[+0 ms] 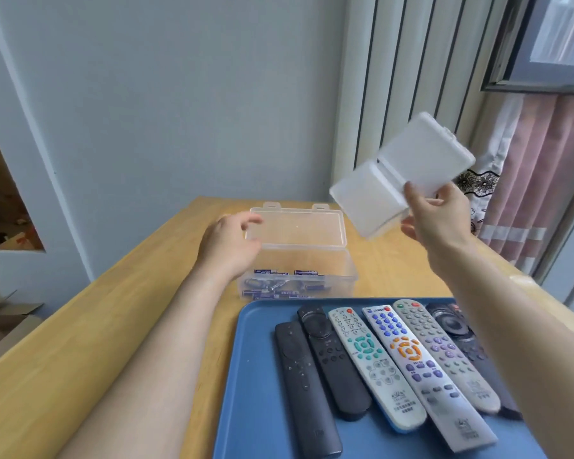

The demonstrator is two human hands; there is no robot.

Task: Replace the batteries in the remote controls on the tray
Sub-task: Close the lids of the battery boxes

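Remote controls (395,359) lie side by side on the blue tray (246,376), closest to us, with no hand on them. Behind the tray on the surface (113,309) sits a clear box (332,276) of batteries (279,289), lid up. Our left hand (229,246) hangs beside it, fingers loosely bent, holding nothing. Our right hand (438,220) grips an open white case (401,173) higher up. We think we are getting batteries ready; next, pick up a remote.

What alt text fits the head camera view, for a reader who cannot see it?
A person's right hand holds an open white case in the air, while the left hand is at the raised lid of a clear box with batteries inside. Six remote controls lie side by side on a blue tray on a wooden table.
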